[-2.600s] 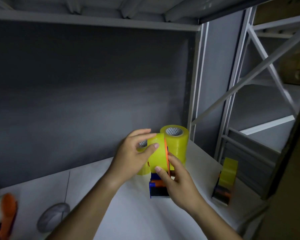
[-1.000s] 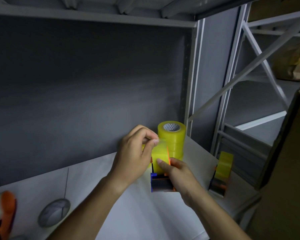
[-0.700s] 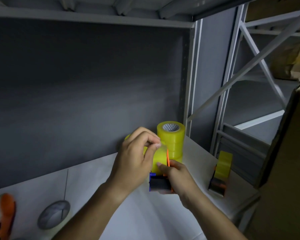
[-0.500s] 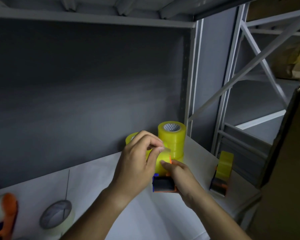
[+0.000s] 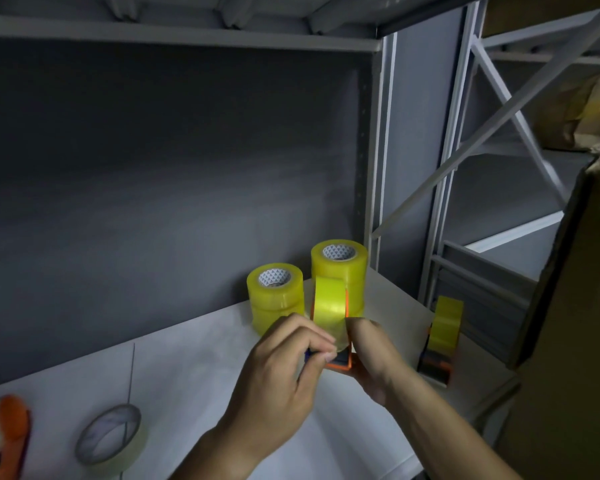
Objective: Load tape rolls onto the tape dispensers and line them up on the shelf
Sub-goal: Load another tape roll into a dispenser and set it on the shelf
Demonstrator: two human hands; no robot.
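A: Why is the right hand [image 5: 368, 355] curled around the orange tape dispenser [image 5: 340, 362]?

B: I think it keeps the dispenser steady. The yellow tape roll [image 5: 329, 299] already sits on it, standing on edge, just above the shelf [image 5: 187, 368].

A: And the left hand [image 5: 284, 372]?

B: Its fingertips [image 5: 326, 353] are pinched together low on the roll, by the dispenser's mouth. It looks like it is pulling the loose tape end through. I can't see the tape end itself.

A: Why are two stacks of yellow tape rolls [image 5: 276, 299] at twelve o'clock from the hands?

B: They wait by the back wall, probably as spares.

A: What is at three o'clock?

B: A second loaded dispenser [image 5: 440, 341], standing near the shelf's edge. It looks done.

A: And at eight o'clock?

B: A pale tape roll [image 5: 111, 436] lying flat, and another orange dispenser [image 5: 7, 431] beside it.

A: Any words to read?

B: No. The roll cores only show a little triangle pattern.
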